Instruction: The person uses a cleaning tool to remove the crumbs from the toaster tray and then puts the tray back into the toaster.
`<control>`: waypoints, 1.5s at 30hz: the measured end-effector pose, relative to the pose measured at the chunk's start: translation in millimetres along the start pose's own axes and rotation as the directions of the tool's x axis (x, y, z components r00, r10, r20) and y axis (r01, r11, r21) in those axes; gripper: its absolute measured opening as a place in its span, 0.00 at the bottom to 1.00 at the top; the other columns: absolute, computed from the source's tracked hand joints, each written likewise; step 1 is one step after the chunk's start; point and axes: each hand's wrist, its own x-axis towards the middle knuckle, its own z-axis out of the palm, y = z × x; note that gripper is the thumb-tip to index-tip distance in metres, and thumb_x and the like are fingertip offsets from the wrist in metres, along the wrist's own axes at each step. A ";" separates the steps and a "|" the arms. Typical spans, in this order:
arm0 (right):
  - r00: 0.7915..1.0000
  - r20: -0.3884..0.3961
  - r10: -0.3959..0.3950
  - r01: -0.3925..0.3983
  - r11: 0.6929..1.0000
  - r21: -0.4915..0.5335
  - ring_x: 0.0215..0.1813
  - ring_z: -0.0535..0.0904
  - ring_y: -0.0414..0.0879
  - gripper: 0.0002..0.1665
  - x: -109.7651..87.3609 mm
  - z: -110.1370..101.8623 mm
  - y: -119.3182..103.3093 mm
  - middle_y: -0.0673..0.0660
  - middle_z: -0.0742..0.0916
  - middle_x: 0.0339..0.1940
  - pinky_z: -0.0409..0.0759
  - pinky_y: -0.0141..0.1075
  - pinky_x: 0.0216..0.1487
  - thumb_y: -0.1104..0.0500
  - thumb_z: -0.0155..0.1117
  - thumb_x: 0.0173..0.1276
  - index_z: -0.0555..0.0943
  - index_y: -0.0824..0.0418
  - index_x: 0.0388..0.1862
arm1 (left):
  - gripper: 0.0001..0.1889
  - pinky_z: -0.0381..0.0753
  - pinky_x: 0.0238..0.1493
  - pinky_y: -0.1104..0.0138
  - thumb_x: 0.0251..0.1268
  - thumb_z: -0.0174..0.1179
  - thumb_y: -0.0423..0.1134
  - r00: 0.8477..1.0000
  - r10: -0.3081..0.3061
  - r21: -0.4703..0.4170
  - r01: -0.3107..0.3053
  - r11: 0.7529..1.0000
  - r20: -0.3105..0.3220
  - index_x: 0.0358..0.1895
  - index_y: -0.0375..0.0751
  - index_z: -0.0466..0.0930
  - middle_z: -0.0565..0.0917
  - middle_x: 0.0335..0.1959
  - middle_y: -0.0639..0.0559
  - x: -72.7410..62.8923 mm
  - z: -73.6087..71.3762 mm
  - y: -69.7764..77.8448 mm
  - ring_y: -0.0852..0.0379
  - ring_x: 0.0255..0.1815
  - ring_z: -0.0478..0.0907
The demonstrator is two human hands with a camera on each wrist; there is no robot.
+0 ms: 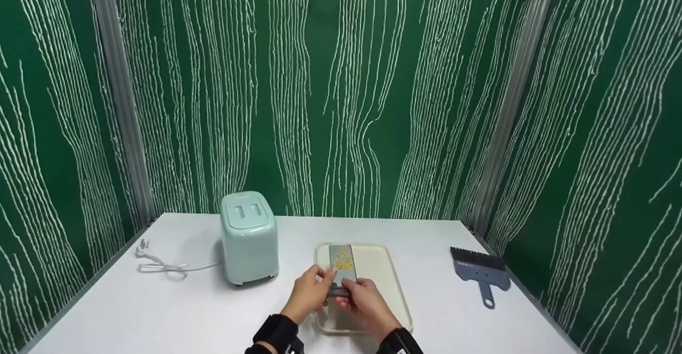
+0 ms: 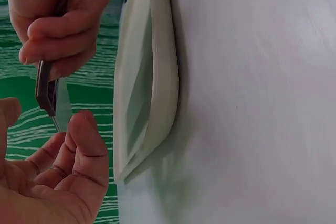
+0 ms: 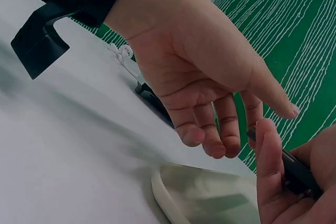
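A flat rectangular thing (image 1: 341, 257), grey with a yellow print, has a dark end piece towards me. In the left wrist view, a thin pale sheet projects from that dark end (image 2: 44, 90). My right hand (image 1: 368, 307) grips the dark end, thumb on top; the right wrist view shows this hand (image 3: 294, 182) at lower right. My left hand (image 1: 309, 292) is at the left edge, its fingers loosely bent and its thumb apart from them in the right wrist view (image 3: 199, 61). Beneath both hands lies a cream tray (image 1: 377, 274).
A mint-green toaster (image 1: 250, 242) stands left of the tray, its white cord and plug (image 1: 154, 258) lying farther left. At the right lies a grey-blue brush (image 1: 482, 274) with dark bristles. Green panels (image 1: 330, 98) with white lines enclose the white table (image 1: 208, 316).
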 end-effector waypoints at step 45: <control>0.984 -0.176 -0.019 -0.028 0.966 -0.259 0.49 0.80 0.47 0.35 -0.5 19.9 4.9 0.62 0.87 0.55 0.74 0.33 0.46 0.46 0.47 0.88 0.71 0.75 0.73 | 0.14 0.79 0.32 0.68 0.84 0.57 0.45 0.971 -0.159 -0.383 0.080 0.920 -0.179 0.44 0.34 0.80 0.83 0.39 0.46 2.4 46.9 -2.5 0.56 0.36 0.79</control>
